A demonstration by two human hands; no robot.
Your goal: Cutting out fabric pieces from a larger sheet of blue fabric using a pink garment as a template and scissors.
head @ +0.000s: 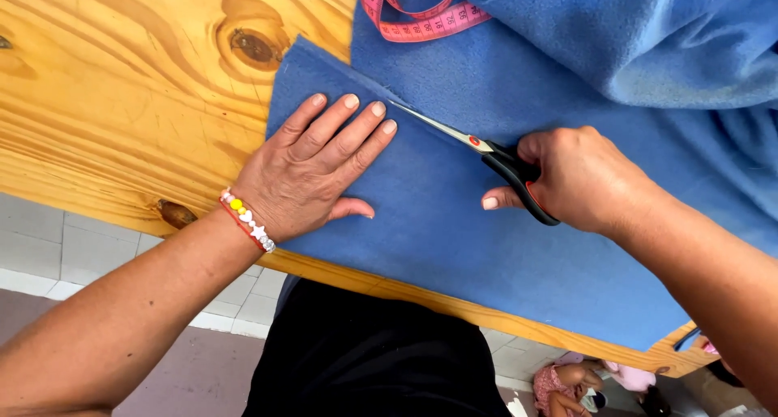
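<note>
Two hands share the blue fleece fabric, which lies flat on the wooden surface with its far part bunched up at the right. Your left hand presses it down, palm flat and fingers spread, gripping nothing. Your right hand is clenched through the black handles of the scissors, blades pointing left along the fabric. Those blade tips sit just beside your left fingertips; a hurried snip could nick them. Loose pressure could let the fleece creep, wandering the cut. A pink measuring tape lies at the far edge.
</note>
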